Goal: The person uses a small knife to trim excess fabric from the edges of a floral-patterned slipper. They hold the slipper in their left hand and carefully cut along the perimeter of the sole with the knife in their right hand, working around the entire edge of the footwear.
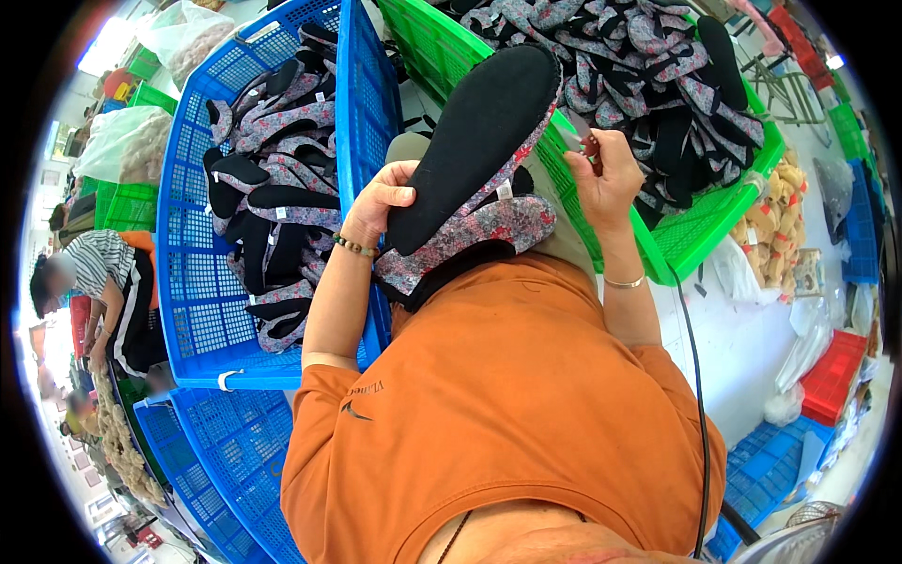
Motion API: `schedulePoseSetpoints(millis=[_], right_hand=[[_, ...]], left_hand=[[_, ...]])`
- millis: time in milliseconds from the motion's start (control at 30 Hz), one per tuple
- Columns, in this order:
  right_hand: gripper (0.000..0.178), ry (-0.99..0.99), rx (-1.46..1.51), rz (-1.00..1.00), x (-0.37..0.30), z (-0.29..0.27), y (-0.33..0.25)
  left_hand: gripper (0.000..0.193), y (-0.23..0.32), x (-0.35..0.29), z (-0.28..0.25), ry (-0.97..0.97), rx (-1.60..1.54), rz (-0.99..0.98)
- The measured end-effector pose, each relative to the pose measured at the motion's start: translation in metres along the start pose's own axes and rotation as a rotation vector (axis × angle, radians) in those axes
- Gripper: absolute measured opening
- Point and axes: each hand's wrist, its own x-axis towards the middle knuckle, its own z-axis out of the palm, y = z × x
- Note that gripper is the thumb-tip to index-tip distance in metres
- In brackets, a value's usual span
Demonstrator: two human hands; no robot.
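Black cloth is covering the broad sole of the slipper (479,141) that the left hand (383,199) is holding up in front of the body, above the lap. Its wide end is pointing up and away, its narrow end is sitting just beside the palm, and a grey and pink flowered edge is showing along its right side. The left thumb is pressing on the sole, while the other fingers are curling behind, mostly hidden. Below it, a second slipper (507,224) in the same flowered cloth is lying across the lap, with a small white tag (505,191) sticking up.

To the right of the raised slipper, the right hand (609,179) is gripping a small metal tool (588,145) with a reddish part, its fingers closing narrowly around it. The blade is pointing toward the slipper's edge; whether it is touching, I cannot tell.

Wooden beads (356,246) are circling the left wrist, and a thin bangle (624,282) is circling the right. On the left, a blue basket (193,324) is holding many similar slippers; on the right, a green basket (700,240) is holding another heap. The person is wearing an orange shirt (517,395), and a black cable (695,395) is running past its right side. Far left, a co-worker in a striped top (99,258) is bending forward.
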Motion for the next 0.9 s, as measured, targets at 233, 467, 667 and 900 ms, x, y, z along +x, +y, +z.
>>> schedulePoseSetpoints(millis=[233,467,667,900], right_hand=[[0.038,-0.001,-0.082,-0.1,0.002,0.001,-0.002],[0.036,-0.019,-0.019,-0.181,0.001,0.003,0.001],[0.037,-0.028,-0.038,-0.18,0.004,0.009,-0.002],[0.031,-0.376,0.19,-0.157,0.001,0.006,-0.016]], left_hand=[[0.047,0.001,0.0,0.003,0.006,0.003,0.004],[0.048,0.001,0.0,0.003,0.01,0.024,-0.015],[0.049,-0.001,0.001,0.0,0.01,0.026,-0.022],[0.047,0.0,0.004,0.01,0.122,0.036,0.051]])
